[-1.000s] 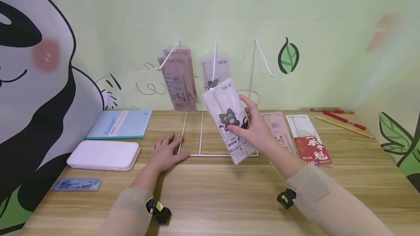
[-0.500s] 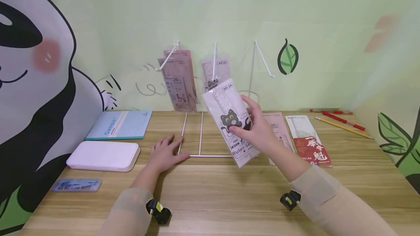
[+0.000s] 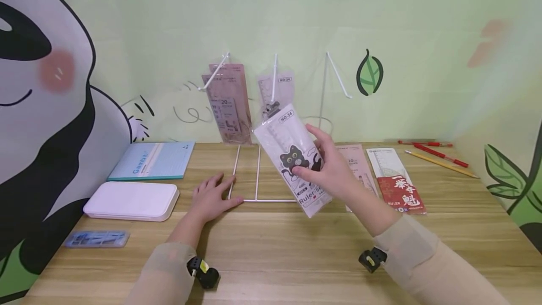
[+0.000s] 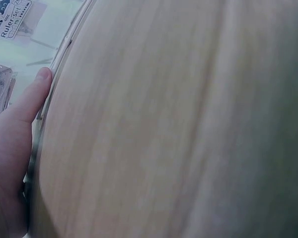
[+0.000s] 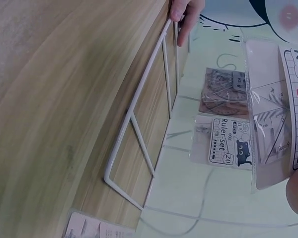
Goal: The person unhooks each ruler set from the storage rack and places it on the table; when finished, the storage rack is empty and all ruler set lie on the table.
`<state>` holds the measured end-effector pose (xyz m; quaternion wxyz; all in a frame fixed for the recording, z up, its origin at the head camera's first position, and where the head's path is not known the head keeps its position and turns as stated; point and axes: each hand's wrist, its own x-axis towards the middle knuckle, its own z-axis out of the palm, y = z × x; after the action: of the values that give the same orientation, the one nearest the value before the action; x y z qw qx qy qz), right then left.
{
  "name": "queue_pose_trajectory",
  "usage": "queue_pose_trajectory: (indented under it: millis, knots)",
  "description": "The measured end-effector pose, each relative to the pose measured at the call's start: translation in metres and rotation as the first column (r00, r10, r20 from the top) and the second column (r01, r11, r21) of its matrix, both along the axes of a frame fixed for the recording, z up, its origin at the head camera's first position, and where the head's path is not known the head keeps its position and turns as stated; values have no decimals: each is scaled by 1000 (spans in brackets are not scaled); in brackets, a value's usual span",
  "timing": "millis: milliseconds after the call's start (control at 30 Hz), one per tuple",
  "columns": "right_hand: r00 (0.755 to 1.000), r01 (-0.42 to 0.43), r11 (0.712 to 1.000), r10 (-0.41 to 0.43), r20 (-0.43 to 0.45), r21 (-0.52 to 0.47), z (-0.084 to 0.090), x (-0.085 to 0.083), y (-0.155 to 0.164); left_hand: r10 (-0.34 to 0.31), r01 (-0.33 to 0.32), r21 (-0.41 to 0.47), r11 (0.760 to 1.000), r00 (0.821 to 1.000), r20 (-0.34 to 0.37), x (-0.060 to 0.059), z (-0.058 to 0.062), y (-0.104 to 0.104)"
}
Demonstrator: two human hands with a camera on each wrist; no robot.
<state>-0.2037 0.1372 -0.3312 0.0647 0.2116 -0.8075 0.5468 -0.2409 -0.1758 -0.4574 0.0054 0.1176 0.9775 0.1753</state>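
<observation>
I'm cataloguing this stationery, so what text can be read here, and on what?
"NO-34" and "Ruler-set": cat ruler pack held by the right hand.
"NO-34": pack on the middle hook.
"20": pink pack on the left hook.
"Gambit": blue notebook.
"RULER": red pack.
Smaller print is unreadable.

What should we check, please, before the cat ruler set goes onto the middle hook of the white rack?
1. Hold: right hand grips the cat ruler set with thumb in front: ok.
2. Rack steadied: left hand rests flat on the white rack base: ok.
3. Middle hook has room: one pack hangs there already; spare length cannot tell.
4. Hanging hole lined up with hook: pack is tilted and below the hook tip: not ok.
5. Hole visible in pack top: cannot tell.
</observation>
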Motion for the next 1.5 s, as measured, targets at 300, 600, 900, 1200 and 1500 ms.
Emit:
queue_pose_trajectory:
  millis: [300,600,900,1200,1500]
  knots:
    - [1000,0,997,2,-21,81,-13,6,11,-2,2,-4,1000,1000,-11,1,1,-1]
    - [997,81,975,-77,-26,207,-28,8,39,0,0,-9,1000,1000,-10,0,2,-1]
    - [995,95,978,-89,-39,187,-35,6,68,2,-2,-7,1000,1000,-2,0,1,-1]
    - [980,183,934,-197,13,307,-45,8,95,-3,3,2,1000,1000,5,0,-1,-2]
    - [968,228,914,-250,25,335,-50,6,129,-4,4,-8,1000,1000,8,-2,-2,-4]
